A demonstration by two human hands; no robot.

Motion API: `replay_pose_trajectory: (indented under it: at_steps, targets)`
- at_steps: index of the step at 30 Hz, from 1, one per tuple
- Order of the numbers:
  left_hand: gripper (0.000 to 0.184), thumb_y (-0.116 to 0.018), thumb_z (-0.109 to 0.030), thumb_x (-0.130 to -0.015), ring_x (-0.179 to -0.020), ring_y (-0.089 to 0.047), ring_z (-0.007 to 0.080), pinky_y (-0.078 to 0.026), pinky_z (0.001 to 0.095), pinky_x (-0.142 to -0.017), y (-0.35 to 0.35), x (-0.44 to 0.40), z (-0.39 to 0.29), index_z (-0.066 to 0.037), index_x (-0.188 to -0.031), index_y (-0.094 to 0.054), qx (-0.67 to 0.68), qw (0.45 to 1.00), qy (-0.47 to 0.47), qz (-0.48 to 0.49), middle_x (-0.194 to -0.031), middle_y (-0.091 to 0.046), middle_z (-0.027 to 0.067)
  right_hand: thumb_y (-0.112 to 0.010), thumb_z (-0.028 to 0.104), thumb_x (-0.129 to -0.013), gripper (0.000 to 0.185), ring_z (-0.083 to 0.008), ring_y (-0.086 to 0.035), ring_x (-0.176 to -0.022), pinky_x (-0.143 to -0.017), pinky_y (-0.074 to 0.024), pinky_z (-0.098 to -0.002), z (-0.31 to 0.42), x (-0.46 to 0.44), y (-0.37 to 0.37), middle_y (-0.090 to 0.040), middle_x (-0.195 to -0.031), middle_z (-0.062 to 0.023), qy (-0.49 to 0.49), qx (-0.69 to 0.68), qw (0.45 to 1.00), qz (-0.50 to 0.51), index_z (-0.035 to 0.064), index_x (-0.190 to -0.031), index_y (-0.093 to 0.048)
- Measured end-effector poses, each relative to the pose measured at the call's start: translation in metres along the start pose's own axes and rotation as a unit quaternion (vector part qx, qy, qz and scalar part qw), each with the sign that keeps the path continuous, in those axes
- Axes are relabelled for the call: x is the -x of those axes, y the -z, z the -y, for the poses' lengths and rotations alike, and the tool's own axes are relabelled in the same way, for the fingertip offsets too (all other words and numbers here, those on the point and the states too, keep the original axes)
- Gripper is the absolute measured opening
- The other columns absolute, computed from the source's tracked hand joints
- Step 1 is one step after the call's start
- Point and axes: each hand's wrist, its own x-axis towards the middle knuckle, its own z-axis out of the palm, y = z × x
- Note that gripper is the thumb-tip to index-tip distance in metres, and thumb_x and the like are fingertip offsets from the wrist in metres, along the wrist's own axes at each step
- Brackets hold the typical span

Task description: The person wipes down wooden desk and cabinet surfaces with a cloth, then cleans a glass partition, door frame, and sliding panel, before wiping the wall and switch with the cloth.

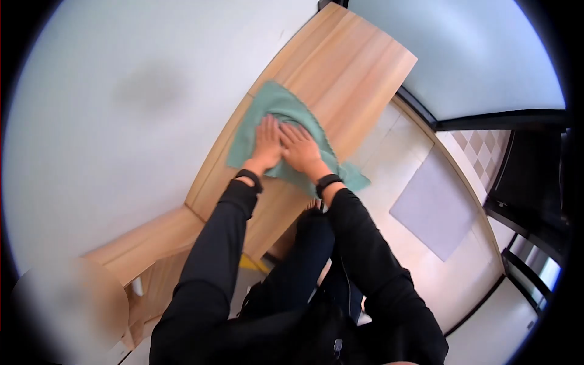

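A green cloth [304,118] lies spread over a light wooden tabletop [340,61], with one corner hanging past the right edge. My left hand [266,143] rests flat on the cloth, fingers stretched toward the far end. Beside it, my right hand [299,148] also lies flat on the cloth, its fingers angled left so that the two hands touch. Neither hand has its fingers wrapped round anything. Both wrists wear dark bands, and black sleeves cover the arms.
A white wall [152,121] runs along the table's left side. To the right, a grey mat [438,204] lies on the pale tiled floor [389,137]. Frosted panels [480,61] in black frames stand beyond. A lower wooden piece [152,234] adjoins at the left. My legs are close beneath the near edge.
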Motion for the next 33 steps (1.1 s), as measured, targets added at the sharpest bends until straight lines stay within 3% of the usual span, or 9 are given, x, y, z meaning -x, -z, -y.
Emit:
replay_pose_trajectory:
  at_steps: [3, 5, 9, 16, 20, 21, 26, 28, 33]
  targets:
    - [0.083, -0.056, -0.034, -0.076, -0.133, -0.003, 0.0368, -0.006, 0.0495, -0.106, -0.005, 0.026, -0.057, 0.005, -0.134, -0.012, 0.036, 0.998, -0.02, 0.038, -0.142, -0.006, 0.0226, -0.047, 0.027, -0.075, 0.055, -0.0182, -0.034, -0.124, -0.104, -0.0229, -0.0389, -0.006, 0.056, 0.024, -0.04, -0.133, -0.0046, -0.022, -0.006, 1.0, -0.007, 0.0136, -0.128, -0.04]
    - [0.084, -0.057, -0.036, -0.076, -0.133, -0.004, 0.0361, -0.006, 0.0486, -0.107, -0.015, 0.043, -0.08, 0.005, -0.134, -0.013, 0.046, 0.996, -0.042, 0.057, -0.142, -0.007, 0.0223, -0.043, 0.031, -0.08, 0.057, -0.0181, -0.029, -0.127, -0.106, -0.0181, -0.0382, -0.012, 0.087, 0.037, -0.032, -0.138, -0.0051, -0.025, 0.052, 0.994, 0.098, 0.0111, -0.133, -0.033]
    - [0.086, -0.058, -0.042, -0.074, -0.133, -0.007, 0.0336, -0.007, 0.0454, -0.107, -0.022, 0.06, -0.111, 0.004, -0.134, -0.016, 0.095, 0.993, -0.045, 0.045, -0.142, -0.01, 0.0209, -0.048, 0.029, -0.076, 0.056, -0.0174, -0.032, -0.124, -0.106, -0.0185, -0.0376, -0.018, 0.111, 0.056, -0.038, -0.134, -0.0035, -0.011, 0.089, 0.984, 0.151, 0.0126, -0.129, -0.039]
    - [0.089, -0.059, -0.043, -0.074, -0.133, -0.01, 0.0285, -0.01, 0.0424, -0.107, -0.013, 0.054, -0.101, 0.004, -0.134, -0.014, 0.113, 0.987, -0.082, 0.082, -0.143, -0.012, 0.0173, -0.048, 0.039, -0.081, 0.058, -0.0161, -0.034, -0.123, -0.105, -0.0204, -0.0359, -0.028, 0.097, 0.078, -0.038, -0.134, -0.0016, 0.026, 0.069, 0.973, 0.218, 0.0157, -0.132, -0.034]
    - [0.09, -0.066, -0.037, -0.07, -0.132, -0.015, 0.029, -0.016, 0.0448, -0.106, -0.008, 0.033, -0.071, 0.0, -0.134, -0.016, 0.155, 0.978, -0.123, 0.061, -0.143, -0.014, 0.0143, -0.047, 0.043, -0.083, 0.057, -0.0157, -0.04, -0.118, -0.104, -0.0244, -0.0358, -0.035, 0.077, 0.067, -0.037, -0.134, -0.0007, 0.048, 0.103, 0.977, 0.183, 0.0169, -0.132, -0.035]
    - [0.09, -0.066, -0.037, -0.07, -0.132, -0.015, 0.029, -0.016, 0.0448, -0.106, -0.001, 0.022, -0.062, 0.0, -0.134, -0.016, 0.156, 0.979, -0.119, 0.064, -0.143, -0.014, 0.0143, -0.043, 0.042, -0.085, 0.059, -0.0162, -0.031, -0.125, -0.106, -0.0185, -0.0364, -0.036, 0.063, 0.065, -0.033, -0.137, -0.0033, 0.039, 0.078, 0.976, 0.198, 0.0135, -0.135, -0.028]
    - [0.09, -0.069, -0.034, -0.068, -0.131, -0.016, 0.0317, -0.018, 0.0484, -0.105, 0.036, -0.054, -0.009, -0.003, -0.135, -0.017, 0.063, 0.998, -0.019, 0.007, -0.143, -0.014, 0.015, -0.05, 0.038, -0.077, 0.065, -0.015, -0.033, -0.124, -0.105, -0.021, -0.0357, -0.043, -0.048, 0.057, -0.034, -0.136, -0.0026, 0.061, 0.071, 0.987, 0.127, 0.0144, -0.135, -0.029]
    - [0.088, -0.067, -0.033, -0.07, -0.131, -0.016, 0.0324, -0.018, 0.0486, -0.104, 0.042, -0.08, 0.014, -0.003, -0.135, -0.016, 0.03, 0.999, 0.027, -0.023, -0.142, -0.015, 0.0157, -0.052, 0.034, -0.073, 0.061, -0.0129, -0.037, -0.12, -0.105, -0.0228, -0.0352, -0.053, -0.09, 0.043, -0.038, -0.134, 0.0004, 0.077, 0.03, 0.995, 0.054, 0.0154, -0.13, -0.038]
    - [0.074, -0.055, -0.032, -0.08, -0.131, -0.015, 0.0358, -0.013, 0.0491, -0.105, 0.05, -0.104, 0.011, 0.001, -0.134, -0.016, 0.017, 0.99, 0.131, -0.044, -0.141, -0.016, 0.0194, -0.047, 0.032, -0.076, 0.056, -0.0125, -0.034, -0.123, -0.106, -0.0202, -0.034, -0.074, -0.139, 0.042, -0.038, -0.134, 0.0005, 0.151, 0.052, 0.986, 0.056, 0.0151, -0.129, -0.039]
